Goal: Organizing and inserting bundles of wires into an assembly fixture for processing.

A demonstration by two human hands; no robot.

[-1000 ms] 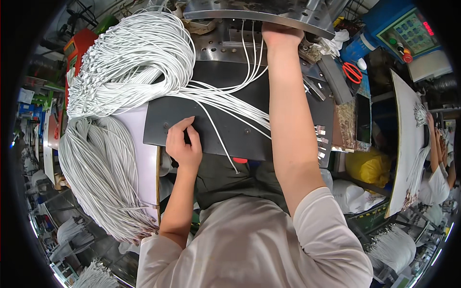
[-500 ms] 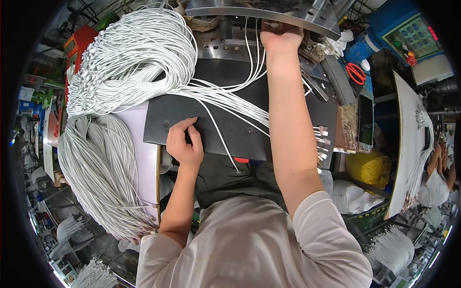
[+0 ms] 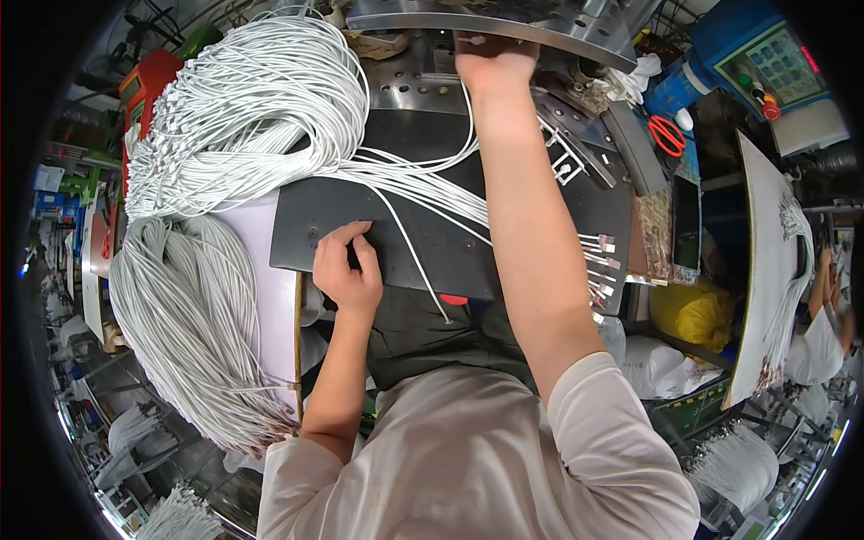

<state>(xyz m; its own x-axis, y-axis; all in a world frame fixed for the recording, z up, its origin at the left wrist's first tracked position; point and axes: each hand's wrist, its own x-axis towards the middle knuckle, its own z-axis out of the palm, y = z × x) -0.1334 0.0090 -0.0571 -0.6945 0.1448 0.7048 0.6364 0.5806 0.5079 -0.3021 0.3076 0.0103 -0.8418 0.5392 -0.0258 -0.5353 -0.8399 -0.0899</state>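
A: How do the hands stand here?

B: The left hand (image 3: 347, 270) lies over the near side of the black bench top (image 3: 414, 238), fingers loosely curled, thumb apart from forefinger, nothing visible between them. The right hand (image 3: 497, 70) reaches beneath the edge of the steel plate (image 3: 504, 22); its fingertips are hidden, so one cannot tell whether they pinch anything.

A: And the white cables?

B: Their coiled bundle (image 3: 261, 99) lies at left. A loose sheaf (image 3: 423, 189) crosses the bench top and disappears beneath the right forearm (image 3: 531, 207); plug ends (image 3: 608, 243) show beyond it. A single strand (image 3: 471, 112) rises beside the right wrist.

A: Which faults might arise?

B: The gravest, in our judgement, is a crushed hand, should the steel plate descend with fingers below it. A careless withdrawal of the forearm might drag the sheaf and disorder the plug ends, or sweep aside the small white plastic frame (image 3: 564, 169) close by. Lastly, the free cable end (image 3: 447, 319), overhanging the near edge, might catch on clothing and tug its neighbours.
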